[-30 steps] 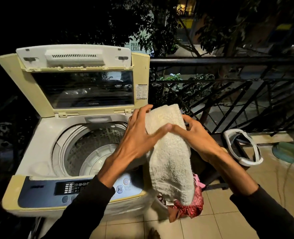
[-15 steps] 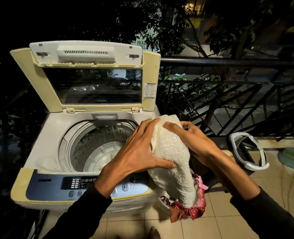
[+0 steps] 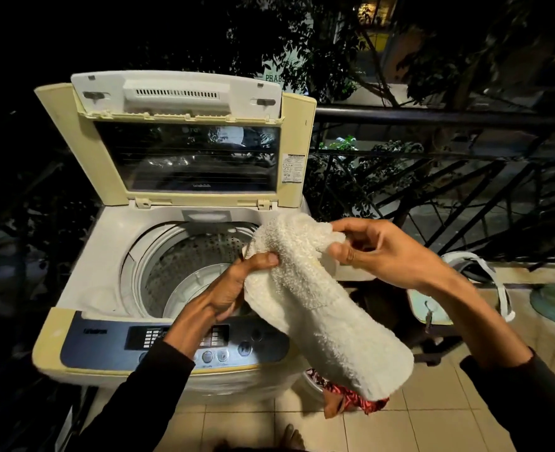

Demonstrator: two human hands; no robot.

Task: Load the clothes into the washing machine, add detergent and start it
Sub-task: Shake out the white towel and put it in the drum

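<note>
- A cream towel (image 3: 305, 288), soft, light and limp by its look, is held above the washing machine (image 3: 113, 256) rim.
- It is pinched at its upper end by the left hand (image 3: 233, 288) and the right hand (image 3: 377, 252); each grip is clenched on cloth.
- More clothes (image 3: 344, 394) are seen below it.

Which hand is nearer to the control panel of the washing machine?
Left. The left hand grips the towel just above the control panel; the right hand holds it farther right, past the machine.
</note>
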